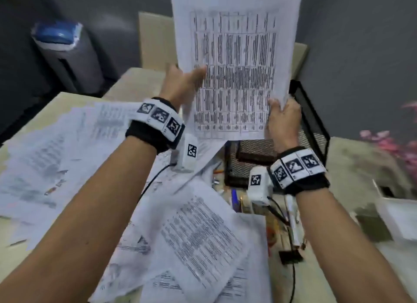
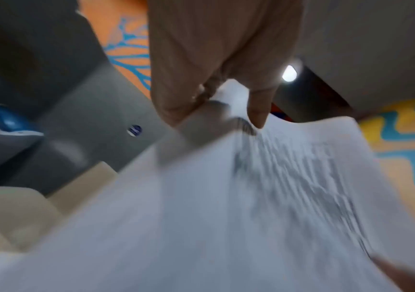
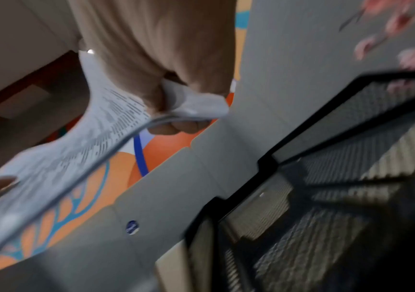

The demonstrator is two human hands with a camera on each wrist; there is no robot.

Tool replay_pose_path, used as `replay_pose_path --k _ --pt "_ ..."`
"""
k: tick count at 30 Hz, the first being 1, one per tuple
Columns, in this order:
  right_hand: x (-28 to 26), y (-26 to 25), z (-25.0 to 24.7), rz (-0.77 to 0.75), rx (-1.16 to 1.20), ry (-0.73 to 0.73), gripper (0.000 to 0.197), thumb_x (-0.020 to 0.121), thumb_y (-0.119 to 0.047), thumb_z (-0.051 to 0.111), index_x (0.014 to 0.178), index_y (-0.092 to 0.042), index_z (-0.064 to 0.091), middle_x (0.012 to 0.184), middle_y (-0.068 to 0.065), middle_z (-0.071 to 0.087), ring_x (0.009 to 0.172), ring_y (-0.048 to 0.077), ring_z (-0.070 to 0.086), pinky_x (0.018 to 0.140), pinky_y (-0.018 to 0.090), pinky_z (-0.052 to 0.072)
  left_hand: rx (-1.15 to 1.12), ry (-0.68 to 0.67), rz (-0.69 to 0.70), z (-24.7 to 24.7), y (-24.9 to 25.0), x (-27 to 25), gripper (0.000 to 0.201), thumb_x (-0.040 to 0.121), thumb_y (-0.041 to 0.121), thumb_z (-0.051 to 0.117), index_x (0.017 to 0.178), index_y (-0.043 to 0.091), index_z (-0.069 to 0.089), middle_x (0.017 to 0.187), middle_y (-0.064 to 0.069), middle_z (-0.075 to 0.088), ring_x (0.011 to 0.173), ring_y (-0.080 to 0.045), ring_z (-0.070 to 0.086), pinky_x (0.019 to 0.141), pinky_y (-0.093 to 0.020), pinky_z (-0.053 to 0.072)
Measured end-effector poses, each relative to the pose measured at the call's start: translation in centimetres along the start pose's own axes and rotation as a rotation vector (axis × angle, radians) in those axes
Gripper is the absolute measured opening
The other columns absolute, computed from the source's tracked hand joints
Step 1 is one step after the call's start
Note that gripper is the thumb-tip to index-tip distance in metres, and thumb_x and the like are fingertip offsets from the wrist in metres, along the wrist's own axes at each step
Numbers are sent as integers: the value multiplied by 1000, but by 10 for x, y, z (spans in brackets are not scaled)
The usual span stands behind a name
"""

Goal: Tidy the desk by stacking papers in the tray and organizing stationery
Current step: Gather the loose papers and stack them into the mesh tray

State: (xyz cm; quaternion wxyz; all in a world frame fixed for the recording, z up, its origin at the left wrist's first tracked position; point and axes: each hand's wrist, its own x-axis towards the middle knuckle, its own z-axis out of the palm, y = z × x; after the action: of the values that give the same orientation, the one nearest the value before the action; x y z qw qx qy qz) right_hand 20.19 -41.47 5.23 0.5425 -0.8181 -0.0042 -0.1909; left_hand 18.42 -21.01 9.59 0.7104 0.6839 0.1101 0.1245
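papers (image 1: 234, 61) hang upright above the desk's far edge, left hand (image 1: 180, 86) and right hand (image 1: 283, 117) pinching their lower sides; square the edges, then lower flat into the tray (image 1: 313, 131).

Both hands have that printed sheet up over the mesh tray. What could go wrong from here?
1. The printed sheet is held only at its lower part by the left hand and right hand; its tall free top may flop or crease on the way down.
2. The mesh tray has raised walls; a corner may catch on them.
3. Loose papers cover the pens; forearms could sweep them off.
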Motion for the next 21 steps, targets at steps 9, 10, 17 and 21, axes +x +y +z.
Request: replay_pose_path --k 9,10,17,21 --pt "48 73 -76 290 -427 -169 27 86 2 42 105 -10 28 99 8 45 87 25 49 71 36 40 637 -271 46 147 -67 -9 40 81 -14 40 117 2 37 137 -19 28 116 -31 46 97 -36 43" --pt "48 80 -78 285 -482 -184 30 85 3 44 105 -10 27 98 9 45 86 26 48 70 34 37 740 -298 24 155 -73 -9 41 83 -12 43 122 -1 38 138 -20 27 114 -35 49 96 -39 45" --pt "34 115 -81 187 -648 -261 62 77 14 52 133 -2 30 129 26 44 119 39 43 97 40 37 1219 -390 -55 174 -103 -18 49 86 -1 54 131 -1 34 144 -22 18 124 -37 41 100 -38 40" --pt "27 98 -66 78 -786 -165 63 74 10 58 131 -6 35 136 22 35 125 38 34 101 45 34 1207 -349 297 147 -84 -27 59 85 6 55 139 5 31 152 -22 11 141 -36 15 114 -40 22"
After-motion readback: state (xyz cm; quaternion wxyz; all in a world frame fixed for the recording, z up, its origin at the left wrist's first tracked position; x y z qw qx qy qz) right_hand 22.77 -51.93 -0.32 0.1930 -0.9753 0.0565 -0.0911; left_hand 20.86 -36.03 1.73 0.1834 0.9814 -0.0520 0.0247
